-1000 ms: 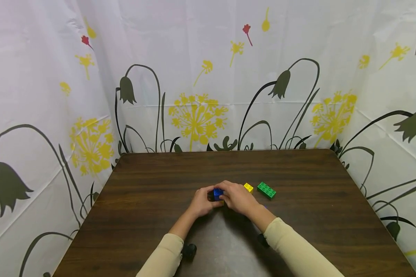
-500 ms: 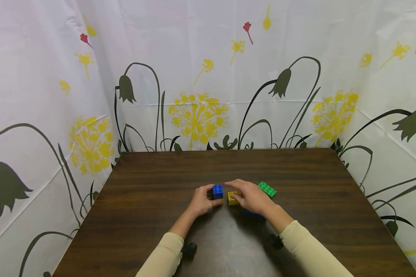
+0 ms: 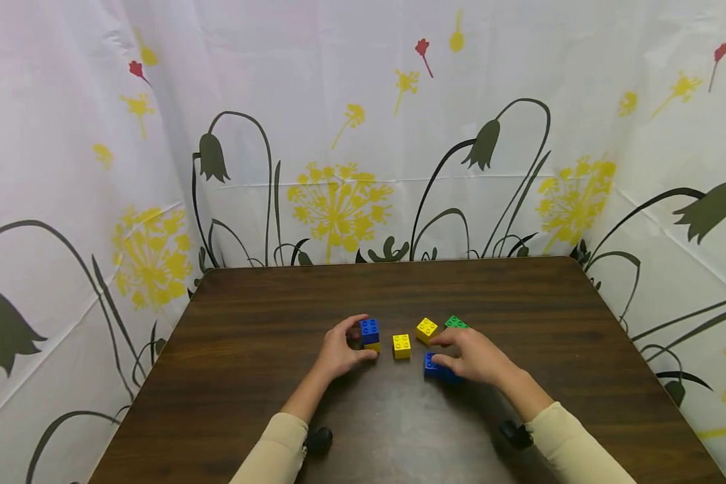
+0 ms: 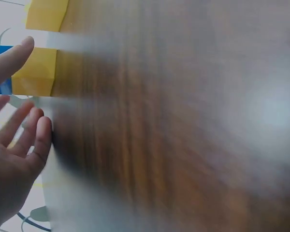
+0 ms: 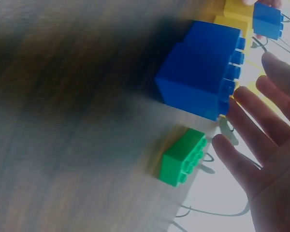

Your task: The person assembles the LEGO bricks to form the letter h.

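Observation:
A blue toy brick (image 3: 370,328) sits on a yellow brick (image 3: 372,347) as a small stack. My left hand (image 3: 339,351) curves around this stack; in the left wrist view the thumb crosses in front of it and the fingers (image 4: 42,137) stand apart from it. My right hand (image 3: 484,357) hovers over blue building (image 3: 433,366), with loosely bent fingers (image 5: 258,113) and nothing gripped; the hand partly hides it, and I cannot tell whether it is one brick or two. Just right of the stack lies a loose yellow brick (image 3: 402,346).
Another yellow brick (image 3: 426,329) lies behind the right fingertips. Beside it is a green brick (image 3: 456,322), partly covered by the right hand. The dark wooden table (image 3: 266,302) ends at a flower-patterned curtain (image 3: 351,81) behind and at both sides.
My right hand brought a yellow brick beside the stack, let go of it and moved right to the blue building. The left hand stays by the stack, its fingers looser around it.

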{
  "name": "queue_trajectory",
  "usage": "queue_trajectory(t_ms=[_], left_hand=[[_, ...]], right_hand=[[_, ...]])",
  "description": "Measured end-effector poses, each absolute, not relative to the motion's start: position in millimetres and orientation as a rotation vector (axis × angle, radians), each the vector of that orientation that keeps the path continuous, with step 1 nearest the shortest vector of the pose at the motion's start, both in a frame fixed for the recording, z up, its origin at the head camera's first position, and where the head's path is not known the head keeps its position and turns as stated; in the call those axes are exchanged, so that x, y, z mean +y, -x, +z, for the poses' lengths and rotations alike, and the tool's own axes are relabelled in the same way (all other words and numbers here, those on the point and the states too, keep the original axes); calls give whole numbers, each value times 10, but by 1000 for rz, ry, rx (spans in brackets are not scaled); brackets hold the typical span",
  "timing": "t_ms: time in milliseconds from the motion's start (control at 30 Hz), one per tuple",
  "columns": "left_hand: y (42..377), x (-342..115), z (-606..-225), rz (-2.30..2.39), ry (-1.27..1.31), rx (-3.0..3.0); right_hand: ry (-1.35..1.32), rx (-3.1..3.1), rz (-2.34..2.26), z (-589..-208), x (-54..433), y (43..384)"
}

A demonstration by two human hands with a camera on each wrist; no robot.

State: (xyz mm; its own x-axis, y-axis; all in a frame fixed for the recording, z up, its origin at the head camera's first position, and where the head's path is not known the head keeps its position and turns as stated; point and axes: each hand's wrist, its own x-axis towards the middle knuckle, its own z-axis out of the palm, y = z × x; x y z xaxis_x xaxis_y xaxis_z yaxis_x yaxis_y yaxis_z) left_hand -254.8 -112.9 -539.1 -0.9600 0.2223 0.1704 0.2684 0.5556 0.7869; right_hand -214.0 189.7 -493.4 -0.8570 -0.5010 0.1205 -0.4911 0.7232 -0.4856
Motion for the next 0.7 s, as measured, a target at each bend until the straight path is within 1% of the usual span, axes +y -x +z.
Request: queue_trajectory(t_ms=[233,300,433,533,700], left_hand=[[2259,-1248,-5332,-1517,304,-2650],[2181,-1251,-5333,-1554,331,-2651],[2081,-1158,-5341,-1630,471,-2697],[2068,-1027,-5342,-1674,549,-2716],[2108,-843,-5333,-1642,558,-2728]], right_hand=[[884,2870,-779,-5008,1900,2090],[874,2865,-768,-5018,1891,2082],[845,2865,-742,-5029,1875,2071],[821,2874,-731,-5044,1875,2064],[808,2880,-710,-5067,1854,2061]])
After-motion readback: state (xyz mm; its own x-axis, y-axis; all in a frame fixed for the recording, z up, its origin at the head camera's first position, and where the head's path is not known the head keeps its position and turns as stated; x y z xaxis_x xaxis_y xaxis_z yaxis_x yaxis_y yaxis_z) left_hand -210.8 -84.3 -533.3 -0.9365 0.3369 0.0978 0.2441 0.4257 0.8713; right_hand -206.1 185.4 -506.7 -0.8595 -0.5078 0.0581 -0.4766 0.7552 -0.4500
